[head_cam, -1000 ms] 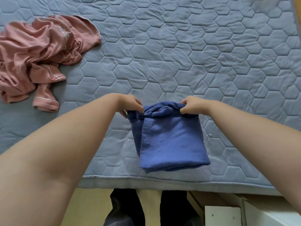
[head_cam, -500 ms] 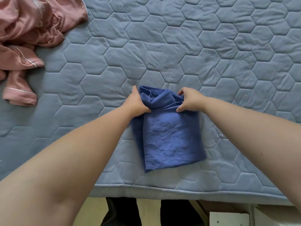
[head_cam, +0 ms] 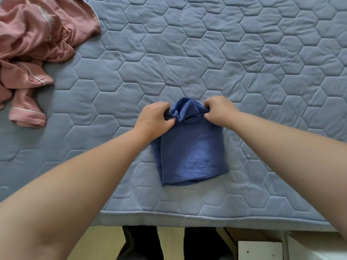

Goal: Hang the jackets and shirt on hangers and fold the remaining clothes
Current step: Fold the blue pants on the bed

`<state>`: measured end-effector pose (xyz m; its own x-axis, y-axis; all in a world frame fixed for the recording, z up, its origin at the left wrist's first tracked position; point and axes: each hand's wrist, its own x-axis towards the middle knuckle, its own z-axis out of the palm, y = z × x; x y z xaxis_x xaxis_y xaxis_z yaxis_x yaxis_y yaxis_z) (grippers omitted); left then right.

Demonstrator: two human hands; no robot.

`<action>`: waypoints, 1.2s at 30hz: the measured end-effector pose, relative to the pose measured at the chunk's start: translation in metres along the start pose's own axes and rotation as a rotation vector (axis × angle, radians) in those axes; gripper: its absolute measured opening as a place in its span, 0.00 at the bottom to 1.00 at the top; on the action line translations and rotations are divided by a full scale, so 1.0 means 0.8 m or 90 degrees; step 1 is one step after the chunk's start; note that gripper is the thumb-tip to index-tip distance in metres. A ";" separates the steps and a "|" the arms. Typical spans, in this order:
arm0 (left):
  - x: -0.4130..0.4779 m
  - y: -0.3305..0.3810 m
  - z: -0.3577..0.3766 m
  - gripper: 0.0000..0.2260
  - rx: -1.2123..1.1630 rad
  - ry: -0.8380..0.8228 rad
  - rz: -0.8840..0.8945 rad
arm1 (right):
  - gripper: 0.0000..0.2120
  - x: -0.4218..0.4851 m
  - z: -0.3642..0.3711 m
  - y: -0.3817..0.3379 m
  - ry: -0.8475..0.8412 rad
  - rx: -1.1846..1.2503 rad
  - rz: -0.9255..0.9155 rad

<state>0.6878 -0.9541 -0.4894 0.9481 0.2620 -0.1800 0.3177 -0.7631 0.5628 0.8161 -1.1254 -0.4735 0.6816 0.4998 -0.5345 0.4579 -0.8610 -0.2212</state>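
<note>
Left hand, right hand pinch folded blue garment far edge

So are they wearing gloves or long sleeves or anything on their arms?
No gloves, and no sleeves in view. The left arm and right arm are bare as far as the picture shows. The left hand and right hand show no rings, watch or bracelet.

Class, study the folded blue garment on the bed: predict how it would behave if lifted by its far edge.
Probably floppy: the blue garment bunches into soft ridges where the left hand and right hand pinch its far edge. Likely light: its thin layers lie flat on the mattress. Lifted from that edge, the fold would probably droop open.
</note>
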 end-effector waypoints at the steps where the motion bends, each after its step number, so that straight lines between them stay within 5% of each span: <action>1: -0.004 -0.002 0.001 0.08 0.006 0.025 0.019 | 0.14 -0.001 0.003 0.001 0.004 -0.011 -0.004; 5: -0.013 -0.012 0.001 0.03 0.052 0.076 0.182 | 0.05 -0.004 0.012 -0.005 0.024 -0.006 -0.058; 10: -0.025 -0.034 0.014 0.04 0.192 -0.034 0.333 | 0.08 -0.009 0.019 -0.023 0.043 0.148 -0.093; 15: -0.048 -0.045 0.031 0.21 0.190 -0.032 0.245 | 0.18 -0.013 0.039 -0.016 -0.007 0.029 -0.072; 19: -0.025 -0.021 0.022 0.18 0.270 -0.064 0.100 | 0.22 -0.004 0.040 -0.015 0.062 -0.120 -0.115; 21: -0.011 -0.015 0.017 0.15 0.282 -0.100 0.031 | 0.32 0.006 0.038 -0.016 0.041 -0.090 -0.109; 24: 0.010 -0.024 0.017 0.30 0.230 -0.137 -0.047 | 0.39 0.022 0.032 -0.019 -0.103 0.026 -0.058; 26: 0.023 -0.034 0.014 0.33 0.203 -0.212 -0.097 | 0.35 0.030 0.027 -0.020 -0.190 0.008 -0.038; 29: 0.037 -0.040 0.006 0.25 0.197 -0.321 -0.109 | 0.16 0.034 0.020 -0.023 -0.253 -0.035 -0.023; 33: 0.042 -0.032 -0.008 0.16 0.199 -0.255 -0.084 | 0.07 0.035 0.017 -0.025 -0.127 -0.047 -0.064; 36: 0.035 -0.028 -0.018 0.11 0.217 -0.154 -0.040 | 0.10 0.028 0.012 -0.022 -0.007 -0.091 -0.145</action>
<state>0.7073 -0.9210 -0.4958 0.8889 0.1992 -0.4126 0.3217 -0.9126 0.2524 0.8180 -1.0998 -0.4894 0.5465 0.6771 -0.4928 0.6754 -0.7043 -0.2188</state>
